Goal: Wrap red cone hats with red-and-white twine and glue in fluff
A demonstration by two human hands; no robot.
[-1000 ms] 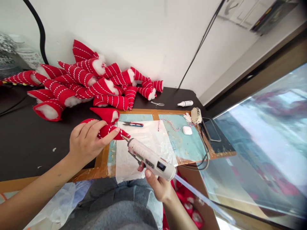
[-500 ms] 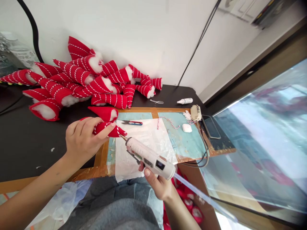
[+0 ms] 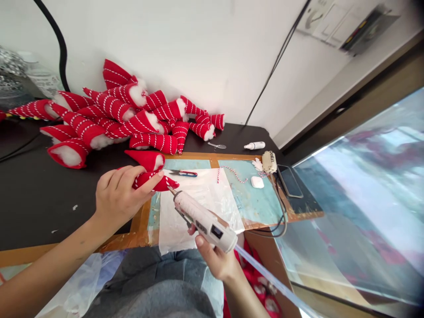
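My left hand (image 3: 121,194) is wrapped round a red felt cone (image 3: 157,181) with red-and-white cord on it, its tip pointing right. In my right hand (image 3: 215,256) is a white glue gun (image 3: 202,216), a long clear glue stick (image 3: 271,278) trailing from its back end. The gun's nozzle is right by the cone's tip; whether they touch I cannot tell. Just behind my left fingers lies a plain red cone (image 3: 147,160) with white stuffing at its open end. Thread snips (image 3: 183,173) rest on the white sheet (image 3: 185,221) beyond the nozzle.
Several cord-wrapped red cones (image 3: 109,106) are heaped against the wall. Toward the right are a piece of twisted cord (image 3: 233,173), a white case (image 3: 257,182), a white bottle (image 3: 255,145), a small clear spoon (image 3: 217,145), a plug block (image 3: 269,161) and a phone (image 3: 289,181).
The view has shifted slightly. The nozzle has drawn back a little from the cord near the cone's tip. Both hands keep their hold.
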